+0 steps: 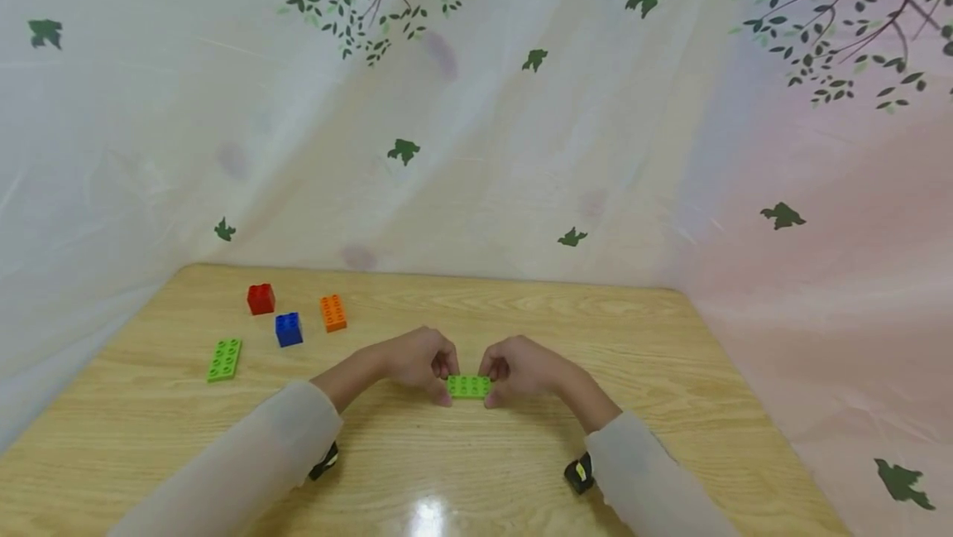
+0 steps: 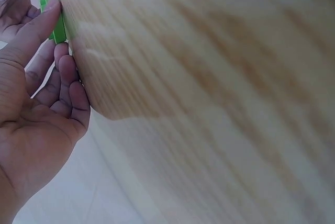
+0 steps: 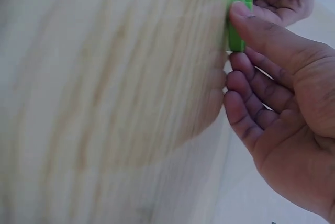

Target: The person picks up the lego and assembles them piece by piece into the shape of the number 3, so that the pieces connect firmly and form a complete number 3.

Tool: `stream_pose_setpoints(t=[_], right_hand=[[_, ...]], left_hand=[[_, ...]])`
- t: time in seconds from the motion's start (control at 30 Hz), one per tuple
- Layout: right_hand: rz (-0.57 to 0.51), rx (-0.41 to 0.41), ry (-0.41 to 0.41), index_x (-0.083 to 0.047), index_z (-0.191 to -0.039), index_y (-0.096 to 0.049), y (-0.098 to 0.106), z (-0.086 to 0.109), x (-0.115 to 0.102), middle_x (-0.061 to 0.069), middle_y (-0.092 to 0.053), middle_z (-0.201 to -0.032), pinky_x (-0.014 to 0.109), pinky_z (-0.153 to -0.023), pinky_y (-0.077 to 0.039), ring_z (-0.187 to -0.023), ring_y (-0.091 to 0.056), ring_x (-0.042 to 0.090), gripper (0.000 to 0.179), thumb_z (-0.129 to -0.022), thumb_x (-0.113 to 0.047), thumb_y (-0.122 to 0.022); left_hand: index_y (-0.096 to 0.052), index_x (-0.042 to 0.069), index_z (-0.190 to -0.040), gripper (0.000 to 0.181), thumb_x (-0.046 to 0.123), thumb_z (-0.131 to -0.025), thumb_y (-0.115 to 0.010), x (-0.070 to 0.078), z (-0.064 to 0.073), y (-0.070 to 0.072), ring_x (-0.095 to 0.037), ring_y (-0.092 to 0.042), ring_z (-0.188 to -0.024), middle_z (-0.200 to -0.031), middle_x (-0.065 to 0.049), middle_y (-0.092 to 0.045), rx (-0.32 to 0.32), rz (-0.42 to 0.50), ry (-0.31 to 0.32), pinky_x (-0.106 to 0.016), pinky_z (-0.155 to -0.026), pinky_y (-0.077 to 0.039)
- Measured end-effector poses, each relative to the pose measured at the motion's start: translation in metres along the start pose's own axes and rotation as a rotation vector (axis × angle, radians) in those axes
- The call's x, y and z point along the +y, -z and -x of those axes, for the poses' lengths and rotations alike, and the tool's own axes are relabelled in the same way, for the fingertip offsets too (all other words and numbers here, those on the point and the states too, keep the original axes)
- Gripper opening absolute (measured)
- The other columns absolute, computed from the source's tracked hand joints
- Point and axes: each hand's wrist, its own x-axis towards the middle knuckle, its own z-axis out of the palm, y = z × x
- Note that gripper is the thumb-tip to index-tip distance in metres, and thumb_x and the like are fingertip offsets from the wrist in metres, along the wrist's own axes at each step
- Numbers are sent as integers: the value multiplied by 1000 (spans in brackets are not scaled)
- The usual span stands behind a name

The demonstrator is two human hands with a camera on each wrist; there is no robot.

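Observation:
A light green toy building brick lies studs up on the table in front of the person in the head view. My left hand pinches its left end between thumb and fingers. At the opposite end, my right hand holds it the same way. In the left wrist view the green brick shows edge-on, with the left thumb pressed on its side. The right wrist view has the right hand's thumb on the brick, its other fingers loosely bent by the table surface.
On the left part of the wooden table lie a red brick, a blue brick, a flat orange brick and a second light green brick. A leaf-patterned cloth hangs behind the table's far edge.

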Motion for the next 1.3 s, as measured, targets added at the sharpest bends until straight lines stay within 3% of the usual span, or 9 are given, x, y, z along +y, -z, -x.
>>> stream_pose_setpoints(t=[0.7,1.3], right_hand=[[-187,72,-17,-14,-100,-74,-18,11,4,-4,-67,-88,27,-74,-52,-82,-61,14,26,-80,-17,-90],[-189,98,4,-17,-103,-73,-24,11,8,-4,-68,-92,27,-76,-50,-85,-59,15,27,-81,-21,-89]], left_hand=[[-71,17,-91,28,21,-75,-94,5,13,-3,-10,-59,-81,-87,6,-67,-41,46,41,-25,-75,-52],[-70,18,-93,30,22,-75,-94,1,15,0,-10,-60,-82,-89,5,-67,-49,48,36,-26,-75,-52]])
